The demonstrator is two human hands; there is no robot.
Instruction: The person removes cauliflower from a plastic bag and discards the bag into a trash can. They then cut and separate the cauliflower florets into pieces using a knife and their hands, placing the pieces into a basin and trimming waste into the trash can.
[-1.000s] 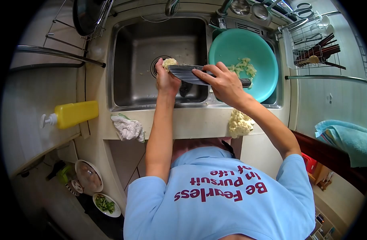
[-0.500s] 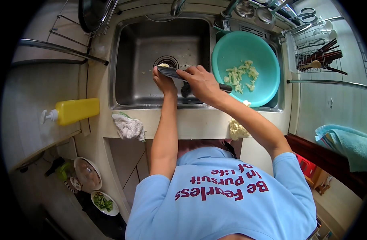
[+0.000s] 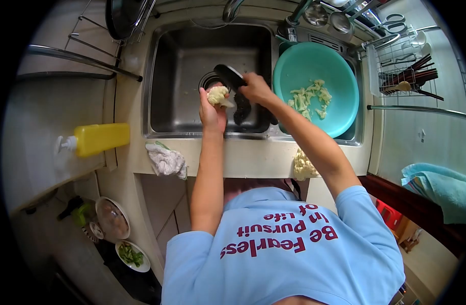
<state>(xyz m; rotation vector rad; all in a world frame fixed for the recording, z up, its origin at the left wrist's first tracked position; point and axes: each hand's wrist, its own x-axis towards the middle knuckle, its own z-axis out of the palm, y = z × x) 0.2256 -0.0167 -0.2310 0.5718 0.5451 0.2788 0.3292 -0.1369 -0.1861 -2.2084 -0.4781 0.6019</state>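
Over the sink [image 3: 167, 109], my left hand [image 3: 212, 114] cups a piece of cauliflower [image 3: 217, 95], its fingers wrapped round it from below. My right hand [image 3: 257, 89] grips a kitchen knife [image 3: 229, 75] with a dark, broad blade. The blade is raised just above and right of the cauliflower, apart from it; most of the handle is covered by the fingers. Cut cauliflower florets [image 3: 311, 97] lie in the green basin [image 3: 289, 61] at the right. Another chunk of cauliflower [image 3: 304, 165] sits on the counter's front edge, partly hidden by my right forearm.
A wet cloth [image 3: 167, 160] lies on the counter's front edge, left of centre. Further left is a yellow pump bottle [image 3: 101, 139]. The faucet [image 3: 232, 10] overhangs the sink's back. A wire rack [image 3: 403, 71] with chopsticks stands right; a plate of green vegetables [image 3: 132, 256] is lower left.
The knife has lifted off the cauliflower, and its blade has swung up with my right hand. My left hand has turned, showing more of the cauliflower. The whole view has shifted slightly.
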